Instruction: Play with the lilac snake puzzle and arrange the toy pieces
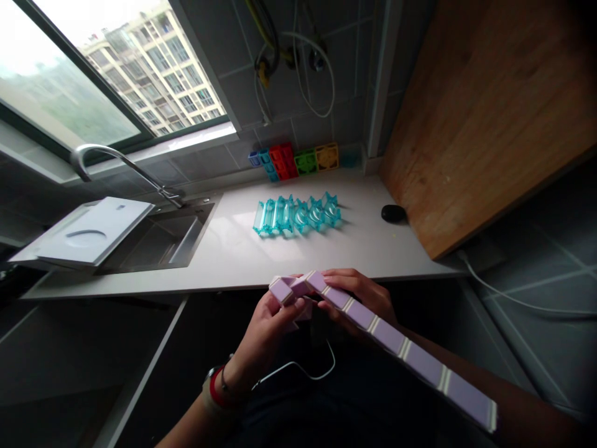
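I hold a long purple and white twist-snake puzzle (pixel 396 342) just in front of the counter edge. My left hand (pixel 268 330) is closed around its folded end at the left. My right hand (pixel 361 295) grips the segments beside that, fingers curled under the strip. The straight rest of the puzzle runs down to the right along my right forearm. On the white counter (pixel 224 249) beyond my hands lies a clear turquoise twist-snake puzzle (pixel 298 214), folded into a zigzag row.
A row of coloured blocks (pixel 298 160) stands against the tiled back wall. A small black object (pixel 393 213) lies by a leaning wooden board (pixel 485 112). The sink (pixel 158 239) with tap (pixel 121 163) and a white board (pixel 93 233) is at the left. A white cable (pixel 308 370) hangs below my hands.
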`<action>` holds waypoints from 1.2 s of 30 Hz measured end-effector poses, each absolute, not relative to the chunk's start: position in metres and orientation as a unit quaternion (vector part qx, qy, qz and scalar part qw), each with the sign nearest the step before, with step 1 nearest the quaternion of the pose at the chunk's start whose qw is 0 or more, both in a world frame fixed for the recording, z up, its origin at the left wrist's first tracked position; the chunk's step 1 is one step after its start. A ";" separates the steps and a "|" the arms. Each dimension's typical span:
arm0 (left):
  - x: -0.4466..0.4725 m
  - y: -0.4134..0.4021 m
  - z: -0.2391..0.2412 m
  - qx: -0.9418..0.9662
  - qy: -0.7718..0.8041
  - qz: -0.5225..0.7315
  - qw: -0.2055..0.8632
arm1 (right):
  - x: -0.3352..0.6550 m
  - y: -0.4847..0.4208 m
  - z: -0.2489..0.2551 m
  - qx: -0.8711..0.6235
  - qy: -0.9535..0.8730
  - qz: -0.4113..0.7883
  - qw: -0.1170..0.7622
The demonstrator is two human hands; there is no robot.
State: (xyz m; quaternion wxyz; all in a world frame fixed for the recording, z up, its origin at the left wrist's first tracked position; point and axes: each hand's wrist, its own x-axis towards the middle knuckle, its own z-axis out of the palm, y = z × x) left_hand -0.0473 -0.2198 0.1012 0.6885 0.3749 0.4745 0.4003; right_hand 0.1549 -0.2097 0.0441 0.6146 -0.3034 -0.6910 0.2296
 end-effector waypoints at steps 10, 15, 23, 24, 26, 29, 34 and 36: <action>-0.050 -0.218 0.100 0.428 0.452 0.372 0.689 | 0.164 -0.205 0.062 -0.259 -0.699 0.327 0.581; -0.061 -0.220 0.098 0.427 0.417 0.200 0.777 | 0.186 -0.188 0.070 -0.131 -0.761 0.453 0.445; -0.049 -0.219 0.099 0.379 0.475 0.296 0.737 | 0.174 -0.199 0.069 -0.294 -0.725 0.358 0.510; -0.050 -0.218 0.100 0.374 0.483 0.307 0.730 | 0.171 -0.202 0.068 -0.309 -0.721 0.343 0.517; -0.050 -0.216 0.101 0.376 0.501 0.341 0.701 | 0.163 -0.209 0.066 -0.338 -0.707 0.308 0.539; -0.049 -0.217 0.097 0.388 0.516 0.394 0.654 | 0.151 -0.219 0.062 -0.361 -0.686 0.253 0.580; -0.039 -0.221 0.091 0.359 0.493 0.460 0.645 | 0.145 -0.223 0.064 -0.331 -0.685 0.251 0.598; -0.039 -0.220 0.093 0.348 0.479 0.456 0.665 | 0.151 -0.218 0.067 -0.319 -0.685 0.281 0.592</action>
